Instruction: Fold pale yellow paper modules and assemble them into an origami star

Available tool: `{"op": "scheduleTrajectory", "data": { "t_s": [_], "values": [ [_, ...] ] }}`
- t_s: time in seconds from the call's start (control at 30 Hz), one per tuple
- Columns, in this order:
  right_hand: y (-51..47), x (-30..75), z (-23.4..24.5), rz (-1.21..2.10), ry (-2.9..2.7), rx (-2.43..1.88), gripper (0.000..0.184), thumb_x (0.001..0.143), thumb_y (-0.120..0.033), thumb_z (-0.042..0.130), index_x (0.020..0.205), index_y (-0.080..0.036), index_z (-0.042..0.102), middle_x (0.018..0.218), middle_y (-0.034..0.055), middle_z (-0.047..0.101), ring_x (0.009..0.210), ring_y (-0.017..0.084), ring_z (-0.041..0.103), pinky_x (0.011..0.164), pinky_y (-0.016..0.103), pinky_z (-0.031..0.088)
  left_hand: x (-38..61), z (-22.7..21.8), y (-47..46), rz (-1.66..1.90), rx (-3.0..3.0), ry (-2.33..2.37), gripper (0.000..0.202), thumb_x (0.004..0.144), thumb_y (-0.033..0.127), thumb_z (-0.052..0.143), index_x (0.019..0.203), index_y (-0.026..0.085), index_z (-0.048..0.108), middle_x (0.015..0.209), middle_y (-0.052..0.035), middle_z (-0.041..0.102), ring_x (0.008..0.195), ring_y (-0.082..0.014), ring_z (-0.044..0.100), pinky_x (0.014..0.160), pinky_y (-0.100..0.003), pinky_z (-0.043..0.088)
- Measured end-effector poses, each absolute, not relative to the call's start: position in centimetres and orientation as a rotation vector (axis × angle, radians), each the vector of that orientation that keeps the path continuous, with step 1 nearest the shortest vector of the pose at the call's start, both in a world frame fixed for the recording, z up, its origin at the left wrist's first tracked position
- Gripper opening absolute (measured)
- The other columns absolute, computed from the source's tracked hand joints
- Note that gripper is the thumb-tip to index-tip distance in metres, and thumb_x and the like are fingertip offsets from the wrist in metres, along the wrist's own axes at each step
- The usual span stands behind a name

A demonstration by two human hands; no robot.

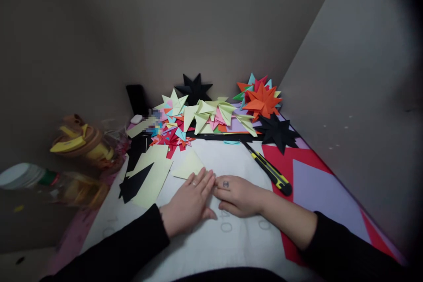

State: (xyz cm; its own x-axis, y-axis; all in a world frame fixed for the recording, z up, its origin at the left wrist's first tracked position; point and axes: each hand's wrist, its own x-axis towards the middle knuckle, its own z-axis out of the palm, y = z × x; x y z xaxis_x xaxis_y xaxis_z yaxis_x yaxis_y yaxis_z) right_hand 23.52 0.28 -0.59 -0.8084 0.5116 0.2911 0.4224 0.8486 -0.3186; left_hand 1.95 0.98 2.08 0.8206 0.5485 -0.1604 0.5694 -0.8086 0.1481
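A folded piece of pale yellow paper (189, 165) lies on the white sheet, partly hidden under my fingers. My left hand (191, 200) rests flat across its near edge, fingers stretched out and thumb apart. Against those fingertips, my right hand (239, 194) is closed with its fingers curled down; whatever they pinch is hidden. To the left lie flat pale yellow sheets (155, 176) and a black paper piece (137, 183). A yellow and black utility knife (269, 167) lies right of my hands, beyond my right wrist.
Along the back are folded paper stars: black (194, 88), orange (263, 101) and another black one (279, 132), with pale folded pieces (205, 114) between. Purple paper (327, 198) lies over red paper (287, 229) at right. A jar (59, 180) and lidded cup (84, 143) stand left.
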Motion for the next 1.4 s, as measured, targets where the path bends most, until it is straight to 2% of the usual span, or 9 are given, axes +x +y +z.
{"op": "scheduleTrajectory", "data": {
  "t_s": [0.07, 0.17, 0.4, 0.53, 0.63, 0.73, 1.0, 1.17, 1.4],
  "values": [
    [0.4, 23.8, -0.8, 0.334, -2.604, -0.717, 0.021, 0.084, -0.026, 0.051, 0.098, -0.013, 0.059, 0.093, 0.0124, 0.06, 0.095, 0.023, 0.053, 0.085, 0.039, 0.047, 1.9, 0.9, 1.0, -0.185, 2.779, 0.864, 0.078, 0.086, 0.06, 0.036, 0.144, 0.011, 0.019, 0.151, -0.0167, 0.018, 0.14, -0.0297, 0.009, 0.109, -0.047, 0.021],
    [0.8, 24.2, -0.9, 0.301, -2.556, -0.791, 0.028, 0.087, -0.026, 0.05, 0.11, -0.014, 0.058, 0.093, 0.0114, 0.059, 0.093, 0.022, 0.052, 0.083, 0.041, 0.046, 1.3, 0.1, 0.9, -0.106, 2.767, 0.865, 0.074, 0.088, 0.057, 0.033, 0.144, 0.012, 0.017, 0.151, -0.0163, 0.015, 0.14, -0.0287, 0.005, 0.11, -0.047, 0.019],
    [1.2, 24.8, 0.2, 0.309, -2.634, -0.757, 0.024, 0.085, -0.034, 0.055, 0.094, -0.016, 0.068, 0.086, 0.0098, 0.057, 0.084, 0.021, 0.052, 0.079, 0.038, 0.045, 1.3, 0.2, 0.5, -0.082, 2.762, 0.921, 0.074, 0.088, 0.058, 0.031, 0.145, 0.013, 0.017, 0.152, -0.015, 0.016, 0.14, -0.0277, 0.007, 0.11, -0.046, 0.018],
    [1.2, 25.3, -0.6, 0.445, -2.499, -0.741, 0.018, 0.084, -0.028, 0.056, 0.087, -0.016, 0.069, 0.082, 0.0076, 0.058, 0.08, 0.019, 0.052, 0.074, 0.034, 0.046, 0.9, 0.6, 0.9, -0.045, 2.715, 0.993, 0.071, 0.085, 0.062, 0.038, 0.144, 0.023, 0.025, 0.152, -0.0119, 0.02, 0.139, -0.0329, 0.011, 0.107, -0.049, 0.023],
    [1.7, 25.6, -1.4, 0.5, -2.357, -0.787, 0.017, 0.084, -0.023, 0.055, 0.093, -0.016, 0.068, 0.081, 0.0067, 0.058, 0.082, 0.018, 0.052, 0.074, 0.034, 0.046, 0.4, 0.9, 1.4, -0.051, 2.685, 1.062, 0.067, 0.082, 0.064, 0.041, 0.141, 0.033, 0.031, 0.152, -0.0113, 0.018, 0.138, -0.039, 0.01, 0.104, -0.055, 0.023],
    [2.1, 25.5, -1.7, 0.467, -2.338, -0.84, 0.02, 0.084, -0.024, 0.056, 0.099, -0.017, 0.067, 0.082, 0.0067, 0.058, 0.083, 0.019, 0.052, 0.075, 0.035, 0.046, 0.4, 1.1, 1.7, -0.104, 2.666, 1.09, 0.069, 0.081, 0.065, 0.043, 0.142, 0.036, 0.027, 0.153, -0.0123, 0.014, 0.137, -0.0416, 0.007, 0.103, -0.06, 0.021],
    [1.9, 24.7, -1.6, 0.286, -2.379, -0.917, 0.019, 0.083, -0.023, 0.054, 0.096, -0.015, 0.065, 0.075, 0.007, 0.057, 0.078, 0.02, 0.05, 0.071, 0.035, 0.045, 1.0, 1.1, 1.8, -0.162, 2.687, 1.151, 0.077, 0.082, 0.067, 0.035, 0.145, 0.026, 0.02, 0.152, -0.0154, 0.012, 0.138, -0.0407, 0.007, 0.102, -0.065, 0.014],
    [1.7, 24.6, -1.7, 0.229, -2.402, -0.968, 0.021, 0.083, -0.025, 0.054, 0.099, -0.016, 0.063, 0.076, 0.0072, 0.056, 0.077, 0.02, 0.05, 0.07, 0.035, 0.044, 1.0, 0.8, 1.4, -0.198, 2.682, 1.194, 0.082, 0.082, 0.067, 0.032, 0.146, 0.018, 0.017, 0.152, -0.0164, 0.009, 0.138, -0.0398, 0.004, 0.105, -0.062, 0.014],
    [1.8, 24.5, -1.8, 0.218, -2.422, -1.027, 0.022, 0.082, -0.026, 0.055, 0.1, -0.017, 0.063, 0.076, 0.0071, 0.055, 0.078, 0.022, 0.05, 0.072, 0.036, 0.044, 1.1, 0.7, 1.0, -0.184, 2.673, 1.243, 0.085, 0.082, 0.067, 0.031, 0.146, 0.014, 0.017, 0.152, -0.0181, 0.009, 0.138, -0.0398, 0.005, 0.105, -0.061, 0.014]
  ]
}}
